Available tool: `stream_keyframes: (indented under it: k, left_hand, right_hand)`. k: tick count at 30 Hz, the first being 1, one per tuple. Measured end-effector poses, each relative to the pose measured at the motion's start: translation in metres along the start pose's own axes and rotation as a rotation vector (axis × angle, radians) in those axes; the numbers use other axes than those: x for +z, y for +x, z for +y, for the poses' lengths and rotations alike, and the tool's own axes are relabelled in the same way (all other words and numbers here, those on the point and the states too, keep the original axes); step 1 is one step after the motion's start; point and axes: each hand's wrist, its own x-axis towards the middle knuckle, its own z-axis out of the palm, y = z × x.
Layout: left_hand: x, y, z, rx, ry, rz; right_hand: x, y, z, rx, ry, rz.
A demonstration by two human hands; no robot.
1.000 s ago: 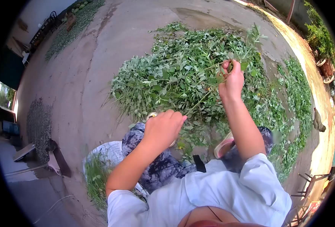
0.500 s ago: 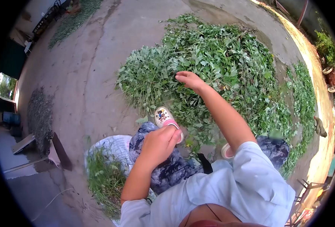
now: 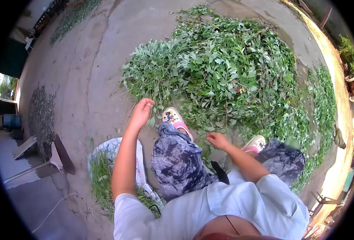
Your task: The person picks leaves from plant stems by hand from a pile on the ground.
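A large heap of cut leafy green plants [image 3: 225,68] lies on the concrete. At its lower left edge is my left hand [image 3: 141,112], fingers pressed together close to some stems; whatever they pinch is too small to tell. My right hand [image 3: 218,141] is curled closed between my knees, over scattered leaves just below the heap, its grip hidden. A pale bag [image 3: 140,164] lies on the ground at my left, with long green stalks [image 3: 101,176] on and beside it.
My clogs [image 3: 173,117] touch down at the heap's near edge. A long-handled tool with a pink part [image 3: 57,159] lies at the left beside a dark spread of dried material [image 3: 41,120]. More greens [image 3: 323,104] line the right side, near a grey-brown object [image 3: 339,137].
My right hand has drawn back from the heap toward my knees. My left hand has moved forward and left to the heap's edge. The plants seen in my right hand earlier are gone from it.
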Motion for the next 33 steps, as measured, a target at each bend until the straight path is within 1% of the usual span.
stream_keyframes:
  k: [1,3,5,6,8,9,11,12,13,16,17,19,20,21,23,24,25,27,28,29,32,33]
  left_hand:
    - [0.016,0.019,-0.023,-0.036,-0.019,-0.046]
    - [0.052,0.057,-0.073,-0.044,-0.102,-0.041]
    - [0.073,0.082,-0.058,-0.418,-0.26,-0.077]
    - [0.082,0.094,-0.054,-0.425,-0.259,-0.076]
    - [0.1,0.12,-0.066,-0.623,-0.641,0.003]
    - [0.106,0.133,-0.074,-0.629,-0.643,0.006]
    - [0.119,0.155,-0.09,-0.709,-0.917,0.13]
    - [0.124,0.162,-0.096,-0.684,-1.004,0.214]
    - [0.127,0.169,-0.102,-0.687,-1.005,0.214]
    - [0.13,0.19,-0.116,-0.641,-1.19,0.378]
    - [0.13,0.194,-0.116,-0.643,-1.187,0.379]
    - [0.128,0.2,-0.115,-0.547,-1.28,0.509]
    - [0.127,0.203,-0.114,-0.549,-1.292,0.582]
    - [0.124,0.205,-0.113,-0.547,-1.288,0.587]
    - [0.115,0.206,-0.106,-0.58,-1.369,0.68]
    - [0.109,0.206,-0.102,-0.571,-1.341,0.697]
    - [0.104,0.206,-0.103,-0.568,-1.339,0.7]
    - [0.091,0.205,-0.103,-0.652,-1.494,0.719]
    - [0.085,0.201,-0.103,-0.668,-1.592,0.663]
    - [0.078,0.196,-0.103,-0.664,-1.591,0.662]
    - [0.055,0.175,-0.108,-0.658,-1.605,0.397]
    - [0.048,0.168,-0.109,-0.65,-1.6,0.399]
  right_hand:
    - [-0.001,-0.003,-0.002,0.002,-0.001,-0.006]
    - [-0.005,-0.004,-0.007,-0.029,0.025,-0.017]
    - [-0.014,-0.005,-0.011,-0.025,0.02,-0.026]
    - [-0.018,-0.006,-0.013,-0.023,0.019,-0.03]
    - [-0.028,-0.012,-0.018,-0.027,0.007,-0.038]
    - [-0.033,-0.014,-0.021,-0.036,-0.007,-0.039]
    - [-0.042,-0.02,-0.028,-0.046,-0.027,-0.047]
    - [-0.046,-0.022,-0.03,-0.055,-0.044,-0.051]
    - [-0.049,-0.024,-0.031,-0.053,-0.045,-0.053]
    - [-0.053,-0.027,-0.026,-0.018,-0.014,-0.07]
    - [-0.055,-0.025,-0.024,-0.017,-0.011,-0.072]
    - [-0.057,-0.021,-0.022,0.002,0.025,-0.089]
    - [-0.057,-0.018,-0.021,-0.002,0.028,-0.092]
    - [-0.056,-0.015,-0.021,0.018,0.047,-0.092]
    - [-0.056,-0.011,-0.021,0.033,0.064,-0.094]
    - [-0.056,-0.009,-0.022,0.028,0.064,-0.094]
    - [-0.055,-0.008,-0.023,0.025,0.064,-0.094]
    - [-0.055,-0.007,-0.025,0.016,0.065,-0.09]
    - [-0.055,-0.008,-0.027,0.01,0.065,-0.084]
    - [-0.056,-0.008,-0.031,0.006,0.067,-0.082]
    - [-0.054,-0.009,-0.038,0.01,0.053,-0.089]
    - [-0.049,-0.007,-0.034,-0.043,0.043,-0.076]
